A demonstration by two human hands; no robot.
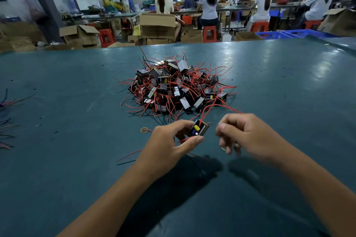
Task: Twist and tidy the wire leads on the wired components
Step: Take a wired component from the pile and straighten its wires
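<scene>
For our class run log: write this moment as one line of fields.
left hand: grips wired component | right hand: curled, small ring at fingertips | pile of components: beyond hands | leads: loose

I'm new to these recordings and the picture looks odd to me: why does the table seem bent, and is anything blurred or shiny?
Head view: the wide lens bows the green table at its far edge; overhead light leaves glare patches at its right; the right hand is motion-blurred at its fingertips; both arms cast dark shadows below; the background workers look soft.
</scene>
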